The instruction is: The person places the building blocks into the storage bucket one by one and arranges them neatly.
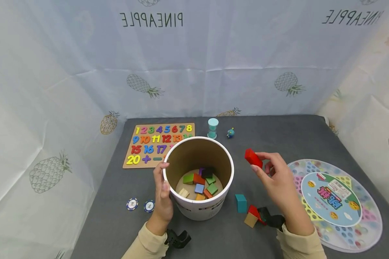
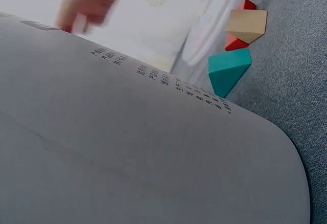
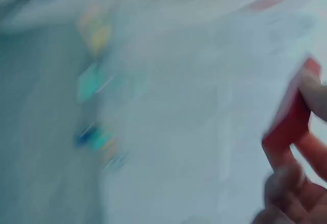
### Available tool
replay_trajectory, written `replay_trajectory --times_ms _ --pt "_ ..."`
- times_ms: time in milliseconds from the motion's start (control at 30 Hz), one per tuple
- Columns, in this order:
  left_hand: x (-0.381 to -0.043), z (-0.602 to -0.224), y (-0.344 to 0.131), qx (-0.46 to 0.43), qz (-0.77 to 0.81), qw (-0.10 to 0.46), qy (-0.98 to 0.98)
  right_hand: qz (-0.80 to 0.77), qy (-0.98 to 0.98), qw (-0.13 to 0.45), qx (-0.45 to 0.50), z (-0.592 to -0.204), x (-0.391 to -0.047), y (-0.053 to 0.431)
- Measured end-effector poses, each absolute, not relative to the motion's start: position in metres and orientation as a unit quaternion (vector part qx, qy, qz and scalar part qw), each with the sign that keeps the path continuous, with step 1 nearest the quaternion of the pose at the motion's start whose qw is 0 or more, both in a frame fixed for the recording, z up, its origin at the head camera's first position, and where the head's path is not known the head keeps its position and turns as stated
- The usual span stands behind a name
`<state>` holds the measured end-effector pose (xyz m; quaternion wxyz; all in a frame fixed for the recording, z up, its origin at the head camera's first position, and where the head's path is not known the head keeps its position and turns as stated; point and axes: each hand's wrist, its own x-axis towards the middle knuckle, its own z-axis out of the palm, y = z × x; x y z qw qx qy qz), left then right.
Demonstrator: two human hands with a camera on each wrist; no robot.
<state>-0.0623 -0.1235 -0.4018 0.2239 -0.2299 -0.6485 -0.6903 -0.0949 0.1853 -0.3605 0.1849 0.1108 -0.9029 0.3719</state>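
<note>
A white round bucket point(image 1: 202, 212) stands on the grey table, tilted a little toward me in the head view. Several coloured wooden blocks point(image 1: 199, 188) lie on its bottom. My left hand point(image 1: 163, 198) holds the bucket by its left side, fingertips right at the rim. To the right of the bucket, my right hand point(image 1: 275, 176) pinches a red block point(image 1: 253, 158) between thumb and fingers, up above the table. The red block point(image 3: 291, 116) also shows in the right wrist view, which is blurred. Below that hand lie a teal block point(image 1: 241, 203), a tan block point(image 1: 251, 219) and red pieces.
Behind the bucket is a number board point(image 1: 146, 164), partly hidden by it. An hourglass point(image 1: 213, 128) and a small blue toy point(image 1: 231, 132) stand at the back. Two poker chips point(image 1: 132, 204) lie at left. A round game board point(image 1: 369, 219) fills the right side.
</note>
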Motion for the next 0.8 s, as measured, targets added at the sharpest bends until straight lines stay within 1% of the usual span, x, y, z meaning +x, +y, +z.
replay_trajectory --times_ms 100,167,233,300,433,500,567,733,800 --pt "-0.062 -0.402 -0.124 -0.230 -0.691 0.223 -0.648 0.409 -0.867 0.240 0.151 -0.335 -0.090 0.168" --pt "-0.062 -0.403 -0.124 -0.228 -0.691 0.223 -0.649 0.411 -0.856 0.247 0.191 -0.324 -0.089 0.154" --pt "-0.062 -0.403 -0.124 -0.225 -0.690 0.223 -0.651 0.401 -0.857 0.235 0.222 -0.318 -0.090 0.140" --pt "-0.063 -0.403 -0.124 -0.224 -0.691 0.222 -0.650 0.391 -0.864 0.210 0.236 -0.315 -0.092 0.128" --pt "-0.063 -0.404 -0.124 -0.225 -0.689 0.220 -0.653 0.380 -0.886 0.161 0.212 -0.313 -0.092 0.113" --pt "-0.064 -0.404 -0.123 -0.224 -0.689 0.221 -0.653 0.379 -0.892 0.145 0.201 -0.312 -0.091 0.112" --pt "-0.064 -0.404 -0.123 -0.223 -0.690 0.224 -0.651 0.380 -0.890 0.146 0.203 -0.313 -0.088 0.114" --pt "-0.062 -0.404 -0.124 -0.220 -0.691 0.224 -0.651 0.412 -0.866 0.198 0.202 -0.326 -0.078 0.138" --pt "-0.062 -0.403 -0.124 -0.217 -0.691 0.223 -0.652 0.399 -0.875 0.197 0.190 -0.334 -0.074 0.152"
